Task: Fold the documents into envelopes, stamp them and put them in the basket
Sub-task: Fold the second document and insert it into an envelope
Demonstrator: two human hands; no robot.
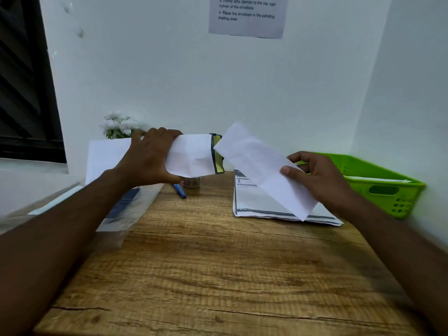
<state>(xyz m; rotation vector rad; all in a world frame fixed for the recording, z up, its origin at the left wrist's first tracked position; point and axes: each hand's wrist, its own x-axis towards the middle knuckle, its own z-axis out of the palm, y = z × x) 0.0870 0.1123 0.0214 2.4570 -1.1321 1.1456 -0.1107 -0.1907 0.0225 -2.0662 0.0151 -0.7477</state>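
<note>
- An envelope [191, 154] is held above the desk [218, 263] by the left hand [148, 158], with its dark-and-yellow-edged open end turned to the right.
- The left fingers [160, 133] are curled over the top of the envelope's closed end, and the thumb is clamped beneath it.
- A folded white sheet [261, 166] is held in the air by the right hand [322, 180] and slanted up towards the left.
- The sheet is pinched near its lower end: the thumb is pressed on its front and the curled right fingers [294, 156] are set behind it.
- The sheet's upper end is met with the envelope's open end; whether it is inside cannot be told.
- A stack [261, 204] of printed documents is laid flat on the desk under the right hand.
- A green basket [388, 180] is set at the desk's far right, against the wall, with white paper seen inside.
- A blue pen [180, 191] is laid on the desk below the envelope.
- White flowers [118, 124] are seen behind the left hand, and a printed notice [247, 15] is stuck on the wall above.
</note>
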